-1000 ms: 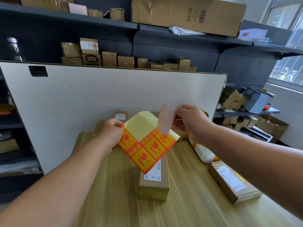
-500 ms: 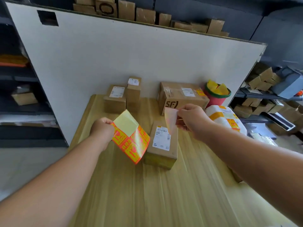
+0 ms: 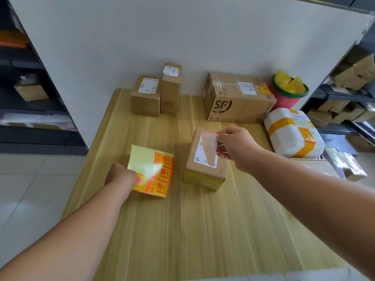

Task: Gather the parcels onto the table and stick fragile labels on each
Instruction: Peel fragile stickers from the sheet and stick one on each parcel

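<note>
Fragile label (image 3: 209, 149) hangs pinched in right hand (image 3: 238, 148) over small parcel (image 3: 203, 180); left hand (image 3: 120, 177) grips label sheet (image 3: 154, 171).

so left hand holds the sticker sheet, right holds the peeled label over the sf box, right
Not the SF box: the head view shows the right hand holding the peeled label over the nearer small box. The left hand does hold the sticker sheet.

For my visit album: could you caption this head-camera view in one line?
Right hand holds a peeled fragile label over a small cardboard parcel while the left hand grips the sticker sheet.
</note>
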A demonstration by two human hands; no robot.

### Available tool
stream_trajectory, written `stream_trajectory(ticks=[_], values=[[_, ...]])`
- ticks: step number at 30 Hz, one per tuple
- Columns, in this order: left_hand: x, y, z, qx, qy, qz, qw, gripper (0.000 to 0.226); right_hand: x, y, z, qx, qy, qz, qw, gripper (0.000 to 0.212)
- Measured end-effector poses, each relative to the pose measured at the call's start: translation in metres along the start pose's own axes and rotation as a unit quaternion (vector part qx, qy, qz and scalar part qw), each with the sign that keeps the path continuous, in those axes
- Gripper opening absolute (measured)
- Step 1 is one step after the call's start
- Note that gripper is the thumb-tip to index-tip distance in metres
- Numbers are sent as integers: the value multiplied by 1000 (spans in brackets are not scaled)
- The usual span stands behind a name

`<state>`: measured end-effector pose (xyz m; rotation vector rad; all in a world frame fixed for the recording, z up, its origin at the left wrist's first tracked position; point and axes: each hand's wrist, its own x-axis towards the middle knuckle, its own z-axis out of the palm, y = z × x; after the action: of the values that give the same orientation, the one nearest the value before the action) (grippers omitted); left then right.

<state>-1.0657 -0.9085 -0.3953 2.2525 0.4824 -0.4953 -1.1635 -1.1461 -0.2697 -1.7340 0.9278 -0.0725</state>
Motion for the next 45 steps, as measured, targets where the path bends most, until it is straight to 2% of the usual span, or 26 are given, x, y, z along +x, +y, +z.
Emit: stream_trajectory(ticks=[3,5,7,9,12,17,21,23,26,29,32,34,41,45], values=[[-21,14,-1,166,41,32,985,45,-3,1,2,0,-4,-1,1000,18],[-41,29,1,209,56,148,965,47,-7,0,2,-1,-2,-1,1000,17],[-66,45,6,137,5,290,947,36,-11,0,3,6,-4,-2,1000,17],[-94,60,11,51,-66,390,917,23,-16,0,3,14,-9,-6,1000,16],[-124,76,17,1,-121,439,890,23,-23,-1,2,34,-22,-12,999,16],[-135,89,25,-9,-131,427,894,31,-27,1,-5,67,-45,2,997,16],[-130,93,36,-40,-154,412,897,18,-24,3,-11,132,-75,26,988,11],[-126,96,40,-77,-169,386,904,13,-18,5,-17,159,-104,37,981,14],[-121,99,44,-117,-165,329,922,17,-8,13,-27,163,-147,55,974,21],[-116,106,49,-143,-169,276,935,16,3,23,-35,134,-118,64,982,20],[-110,114,55,-146,-192,228,943,15,15,30,-41,51,-63,56,995,15],[-105,118,59,-139,-210,206,946,15,23,33,-43,28,-58,54,996,14],[-93,121,75,-93,-246,187,947,9,39,56,-33,61,-85,69,992,2],[-85,117,83,-75,-258,185,945,19,46,69,-22,66,-82,67,992,13]])
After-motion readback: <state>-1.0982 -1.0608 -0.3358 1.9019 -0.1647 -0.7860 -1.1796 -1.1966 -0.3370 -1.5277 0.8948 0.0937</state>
